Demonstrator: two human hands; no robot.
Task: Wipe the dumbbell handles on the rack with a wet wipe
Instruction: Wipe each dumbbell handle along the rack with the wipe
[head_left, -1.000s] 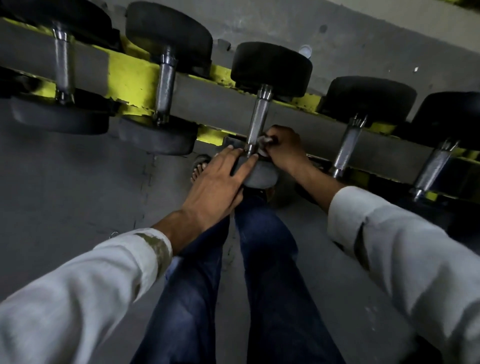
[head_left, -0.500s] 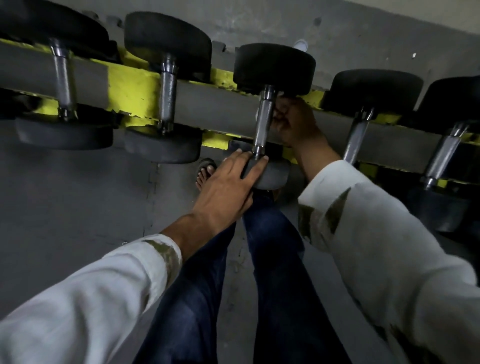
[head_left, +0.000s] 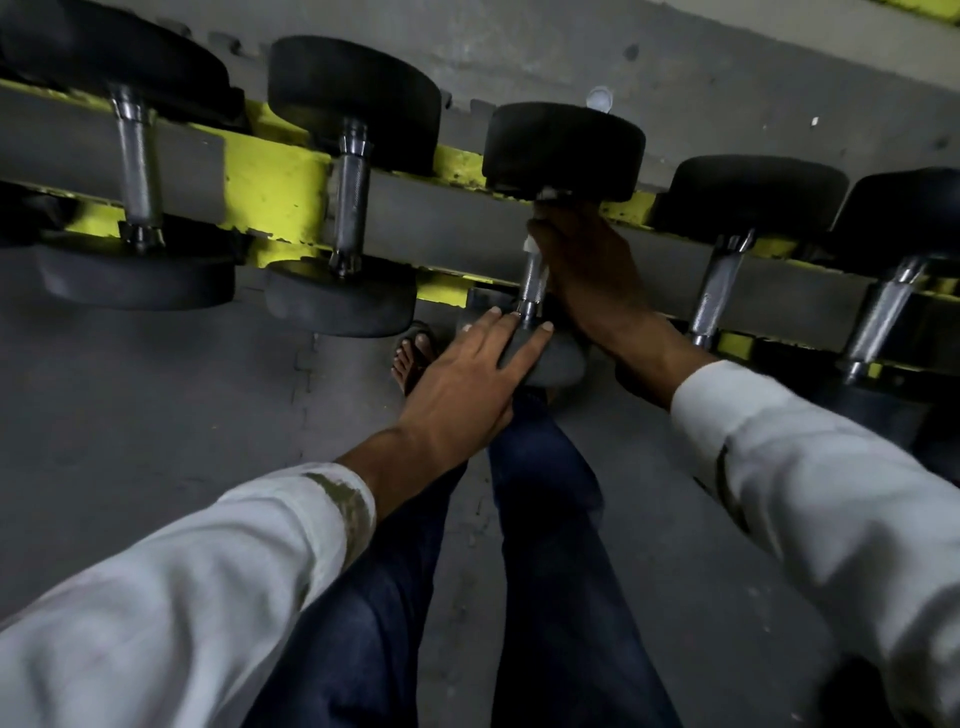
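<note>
Several black dumbbells with knurled steel handles lie across a grey and yellow rack (head_left: 270, 187). My right hand (head_left: 587, 265) is wrapped round the upper part of the middle dumbbell's handle (head_left: 531, 286), with a white wet wipe (head_left: 531, 245) showing between my fingers and the steel. My left hand (head_left: 467, 374) rests with straight fingers on that dumbbell's near head (head_left: 558, 361), fingertips close to the handle's lower end. The handle's top end is hidden by my right hand.
More dumbbells sit on either side, with handles at the left (head_left: 136, 171), centre left (head_left: 350, 197) and right (head_left: 719, 291). Below are my jeans-clad legs (head_left: 550, 545), a sandalled foot (head_left: 410, 353) and grey floor mats (head_left: 130, 415).
My right hand with the wipe slid up the middle handle from its lower end toward the far head. My left hand stayed on the near head.
</note>
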